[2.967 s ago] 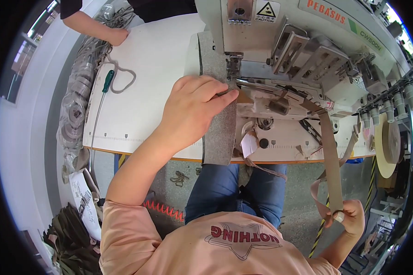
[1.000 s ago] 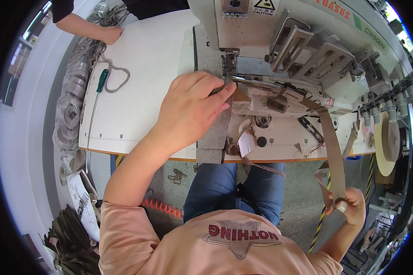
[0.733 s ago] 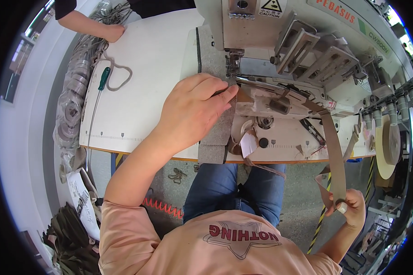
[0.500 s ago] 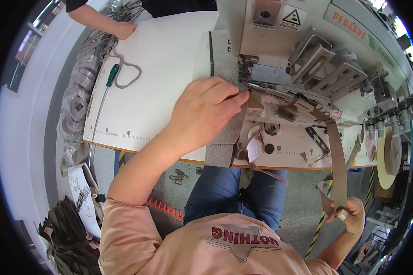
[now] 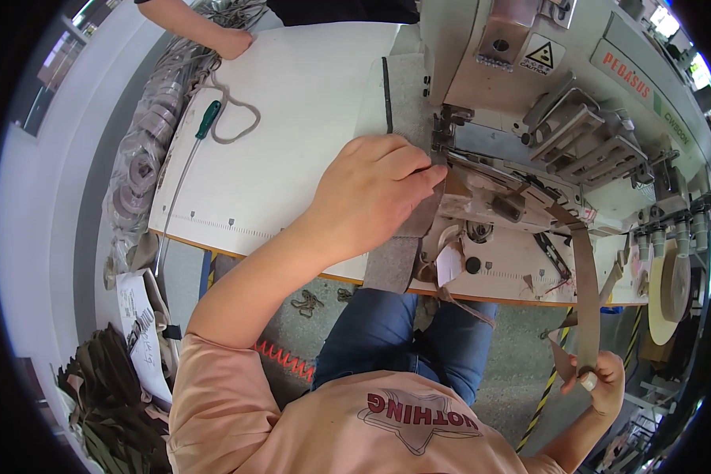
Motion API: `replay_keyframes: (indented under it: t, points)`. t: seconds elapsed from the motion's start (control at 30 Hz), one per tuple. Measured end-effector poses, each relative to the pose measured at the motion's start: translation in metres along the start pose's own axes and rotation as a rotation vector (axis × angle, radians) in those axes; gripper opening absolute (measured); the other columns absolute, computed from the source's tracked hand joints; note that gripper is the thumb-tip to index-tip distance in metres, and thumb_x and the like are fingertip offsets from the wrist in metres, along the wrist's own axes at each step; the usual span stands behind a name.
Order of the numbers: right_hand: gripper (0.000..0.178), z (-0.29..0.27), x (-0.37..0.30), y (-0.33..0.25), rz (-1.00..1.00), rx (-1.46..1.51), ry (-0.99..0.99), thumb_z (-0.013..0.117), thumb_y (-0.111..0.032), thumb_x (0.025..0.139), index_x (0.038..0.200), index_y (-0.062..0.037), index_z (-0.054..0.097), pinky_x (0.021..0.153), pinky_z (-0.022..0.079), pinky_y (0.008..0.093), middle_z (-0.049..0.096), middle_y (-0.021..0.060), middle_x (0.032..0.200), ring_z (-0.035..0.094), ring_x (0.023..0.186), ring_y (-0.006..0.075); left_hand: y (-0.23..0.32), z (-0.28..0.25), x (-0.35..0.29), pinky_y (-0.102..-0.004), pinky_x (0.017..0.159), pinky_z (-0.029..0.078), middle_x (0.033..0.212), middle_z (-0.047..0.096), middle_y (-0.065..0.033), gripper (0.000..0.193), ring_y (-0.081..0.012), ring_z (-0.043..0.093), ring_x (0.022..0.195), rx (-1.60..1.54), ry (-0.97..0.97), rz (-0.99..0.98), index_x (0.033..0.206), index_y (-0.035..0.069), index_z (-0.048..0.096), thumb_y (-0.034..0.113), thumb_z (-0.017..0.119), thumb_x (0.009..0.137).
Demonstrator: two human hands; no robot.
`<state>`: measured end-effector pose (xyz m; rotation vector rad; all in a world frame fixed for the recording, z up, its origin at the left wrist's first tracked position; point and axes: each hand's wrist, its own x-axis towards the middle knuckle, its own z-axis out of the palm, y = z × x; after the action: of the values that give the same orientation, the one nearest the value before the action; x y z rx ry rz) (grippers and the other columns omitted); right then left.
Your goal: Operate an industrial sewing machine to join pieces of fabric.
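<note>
My left hand (image 5: 371,193) lies over a grey fabric strip (image 5: 395,257) at the sewing machine (image 5: 482,87). Its fingers are bent together on the fabric's right edge, close to the machine's needle area; what the fingertips pinch is partly hidden. The strip runs from the far side of the white table, beneath my hand, and over the near edge toward my lap. At the lower right, my right hand (image 5: 600,383) is closed around a taupe elastic band (image 5: 586,292). That band stretches up from my fingers to the machine's feeding guide (image 5: 565,215).
A green-handled screwdriver (image 5: 207,120) and a loose grey cord (image 5: 249,122) lie on the white table (image 5: 292,87). Another person's hand (image 5: 233,43) rests at the far left, near plastic-wrapped rolls (image 5: 142,170). Black tweezers (image 5: 553,257) lie right of the machine. Dark fabric pieces (image 5: 110,395) are piled lower left.
The view has turned a little, so the table and machine appear shifted. My left hand stays on the grey fabric strip, and my right hand keeps its hold on the elastic band.
</note>
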<state>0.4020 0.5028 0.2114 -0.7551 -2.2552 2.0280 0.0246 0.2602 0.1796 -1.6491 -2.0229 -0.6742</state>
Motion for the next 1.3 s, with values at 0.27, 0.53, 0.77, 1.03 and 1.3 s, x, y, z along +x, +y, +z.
replay_keyframes:
  t: [0.27, 0.53, 0.77, 1.03, 1.3]
  points:
    - [0.035, 0.000, 0.001, 0.002, 0.023, 0.014, 0.038, 0.075, -0.021, 0.079, 0.094, 0.0072, 0.062, 0.054, 0.050, 0.0274, 0.066, 0.0110, 0.067, 0.066, 0.058, 0.0204, 0.002, 0.001, 0.000, -0.0346, 0.083, 0.042, 0.095, 0.056, 0.0023, 0.031, -0.0180, 0.053, 0.096, 0.008, -0.019, -0.022, 0.103, 0.011, 0.068, 0.013, 0.067, 0.071]
    - [0.046, 0.007, 0.004, -0.005, 0.031, -0.028, 0.107, 0.079, -0.036, 0.075, 0.093, 0.0033, 0.064, 0.051, 0.046, 0.0263, 0.063, 0.0073, 0.063, 0.063, 0.049, 0.0194, 0.000, 0.000, 0.001, -0.0349, 0.083, 0.043, 0.092, 0.055, 0.0021, 0.029, -0.0182, 0.053, 0.096, 0.004, 0.010, -0.030, 0.101, 0.011, 0.068, 0.013, 0.067, 0.072]
    - [0.044, -0.002, 0.004, 0.007, -0.032, -0.098, 0.073, 0.076, -0.036, 0.076, 0.091, 0.0033, 0.063, 0.059, 0.050, 0.0287, 0.064, 0.0095, 0.064, 0.065, 0.057, 0.0193, -0.003, 0.006, -0.005, -0.0332, 0.081, 0.042, 0.090, 0.055, 0.0016, 0.024, -0.0176, 0.053, 0.094, 0.008, 0.069, -0.036, 0.100, 0.010, 0.068, 0.016, 0.062, 0.077]
    - [0.049, -0.003, 0.007, 0.009, -0.054, -0.173, 0.112, 0.076, -0.045, 0.074, 0.085, 0.0002, 0.062, 0.088, 0.046, 0.0343, 0.064, 0.0085, 0.062, 0.065, 0.062, 0.0179, 0.000, 0.006, -0.007, -0.0332, 0.080, 0.044, 0.098, 0.056, 0.0018, 0.035, -0.0175, 0.054, 0.098, -0.002, -0.014, -0.060, 0.108, 0.012, 0.066, 0.012, 0.069, 0.073]
    - [0.048, 0.009, 0.015, -0.011, 0.053, -0.090, 0.078, 0.076, -0.045, 0.074, 0.084, -0.0006, 0.061, 0.096, 0.043, 0.0357, 0.065, 0.0095, 0.062, 0.066, 0.062, 0.0195, -0.002, 0.006, -0.005, -0.0331, 0.082, 0.042, 0.092, 0.056, 0.0023, 0.024, -0.0164, 0.053, 0.094, 0.039, 0.053, -0.020, 0.100, 0.011, 0.068, 0.016, 0.059, 0.078]
